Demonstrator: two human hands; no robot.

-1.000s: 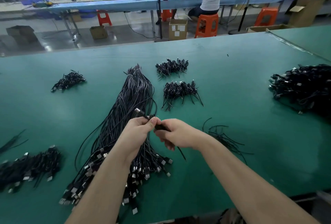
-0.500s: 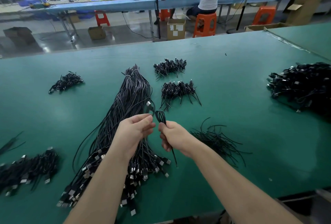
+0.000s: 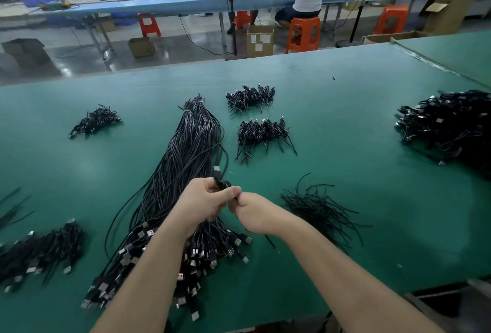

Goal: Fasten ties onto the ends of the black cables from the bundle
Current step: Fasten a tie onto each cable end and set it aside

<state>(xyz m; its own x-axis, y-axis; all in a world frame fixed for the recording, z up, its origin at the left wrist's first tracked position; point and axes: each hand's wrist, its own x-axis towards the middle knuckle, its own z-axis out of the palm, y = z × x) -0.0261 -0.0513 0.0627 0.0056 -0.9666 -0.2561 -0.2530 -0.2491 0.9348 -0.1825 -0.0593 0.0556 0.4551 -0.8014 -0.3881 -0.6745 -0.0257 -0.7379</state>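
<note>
Over the green table point(image 3: 345, 125), the left hand point(image 3: 202, 205) is gripping a coiled black cable point(image 3: 221, 182) in curled fingers, its plug end sticking up just above the bundle point(image 3: 186, 162). The right hand point(image 3: 255, 213) is touching the left and pinching a thin black tie point(image 3: 272, 245), whose tail is hanging below the wrist, while loose ties point(image 3: 321, 210) are lying just to its right.

Single head view, looking forward-down, close over green table point(image 3: 345, 109).

Both hands meet, curled, at centre.
The left hand point(image 3: 204, 201) pinches with its thumb pointing to 3 o'clock; the right hand point(image 3: 253, 213) pinches beside it, both forearms reaching in from 6 o'clock.
</note>
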